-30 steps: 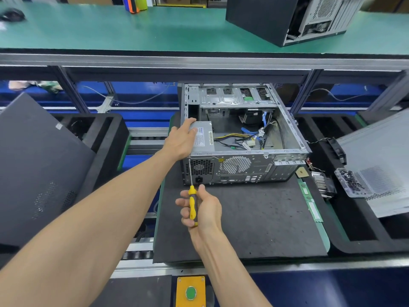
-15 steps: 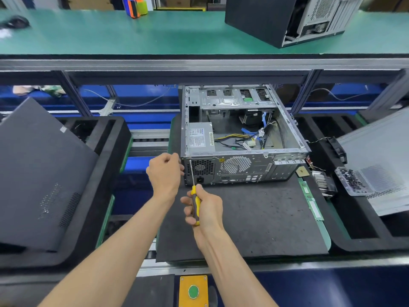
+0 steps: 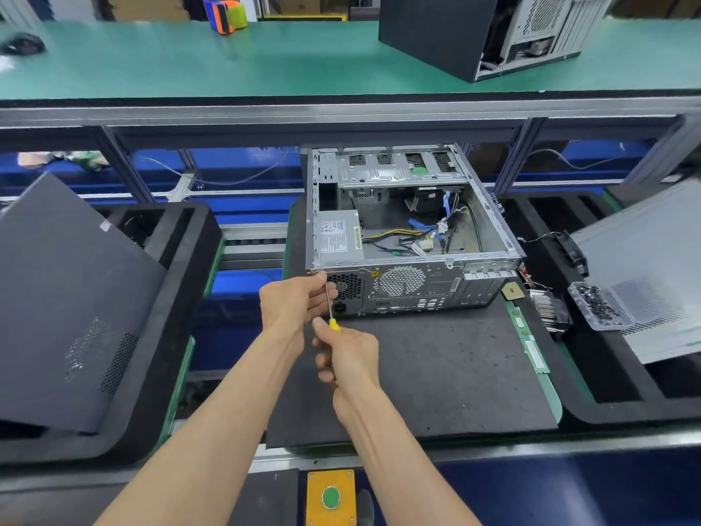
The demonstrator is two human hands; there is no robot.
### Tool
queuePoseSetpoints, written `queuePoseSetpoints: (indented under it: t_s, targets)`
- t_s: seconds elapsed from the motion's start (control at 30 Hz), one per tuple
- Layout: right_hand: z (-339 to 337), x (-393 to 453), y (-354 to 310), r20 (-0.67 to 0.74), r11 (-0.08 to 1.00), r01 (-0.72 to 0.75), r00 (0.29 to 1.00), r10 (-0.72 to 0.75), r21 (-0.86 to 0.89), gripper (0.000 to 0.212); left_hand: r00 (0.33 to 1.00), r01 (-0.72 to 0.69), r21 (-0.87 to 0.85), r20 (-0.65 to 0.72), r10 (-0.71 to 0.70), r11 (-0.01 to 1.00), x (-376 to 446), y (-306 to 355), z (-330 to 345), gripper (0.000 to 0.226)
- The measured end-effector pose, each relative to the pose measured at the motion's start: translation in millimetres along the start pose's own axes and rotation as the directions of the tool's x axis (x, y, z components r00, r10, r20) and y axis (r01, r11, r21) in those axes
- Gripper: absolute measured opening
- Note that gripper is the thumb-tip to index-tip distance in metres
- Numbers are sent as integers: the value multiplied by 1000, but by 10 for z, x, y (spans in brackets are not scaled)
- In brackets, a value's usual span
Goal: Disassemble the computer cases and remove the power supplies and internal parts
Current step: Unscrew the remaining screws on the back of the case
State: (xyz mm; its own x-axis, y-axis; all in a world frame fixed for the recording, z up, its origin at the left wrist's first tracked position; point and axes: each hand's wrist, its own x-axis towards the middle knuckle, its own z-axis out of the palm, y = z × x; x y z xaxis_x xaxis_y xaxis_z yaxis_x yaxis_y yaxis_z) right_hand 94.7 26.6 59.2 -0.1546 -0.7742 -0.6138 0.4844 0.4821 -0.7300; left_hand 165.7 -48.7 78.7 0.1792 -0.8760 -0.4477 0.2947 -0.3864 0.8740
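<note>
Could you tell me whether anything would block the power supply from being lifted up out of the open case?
Nothing visible lies over the power supply; the case is open above it. Its cables run into the case's interior, though, and the right hand holds a screwdriver to the rear panel there.

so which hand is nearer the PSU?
Left. The left hand is at the case's rear corner just below the PSU; the right hand sits lower, gripping the screwdriver.
</note>
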Motion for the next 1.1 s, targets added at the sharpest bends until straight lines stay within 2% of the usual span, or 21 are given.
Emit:
queuePoseSetpoints:
  t_s: [0.13,0.2,0.3,0.37,0.43,0.53,0.67,0.73,0.8,0.93,0.97,1.1]
  targets:
    - [8,-2,5,4,1000,-27,1000,27,6,25,999,48,-62,16,-48,997,11,15,24,15]
    - [1,12,-25,3,998,-55,998,55,23,19,999,38,-48,-10,-38,998,20,17,47,12]
    - [-43,34,-38,-35,997,-61,997,63,37,13,998,-23,54,-56,26,998,45,-42,30,9]
    - [-85,55,-28,-69,998,-44,997,46,38,11,992,-85,213,-71,103,973,68,-153,-47,11]
    - [-134,80,-12,-102,999,-24,994,27,27,9,977,-150,443,-72,202,884,92,-292,-159,11]
    - [-207,110,26,-145,1000,-14,989,13,-7,9,954,-195,719,-19,299,667,119,-516,-303,7]
    - [-270,152,113,-181,998,-40,983,29,-56,14,936,-275,864,140,323,421,150,-820,-424,8]
    - [-289,164,166,-183,994,-51,983,34,-92,16,930,-306,875,190,315,375,176,-885,-465,6]
    - [-302,171,226,-166,989,-53,986,30,-135,18,936,-310,850,193,296,426,211,-882,-487,2]
    - [-269,220,352,-112,974,-52,993,28,-219,23,982,-170,635,47,181,754,269,-770,-476,17]
    - [-252,243,379,-104,969,-49,994,25,-241,24,989,-143,594,46,144,792,288,-744,-453,19]
    - [-172,336,468,-96,958,-48,995,21,-281,26,995,-103,533,70,77,840,357,-725,-346,27]
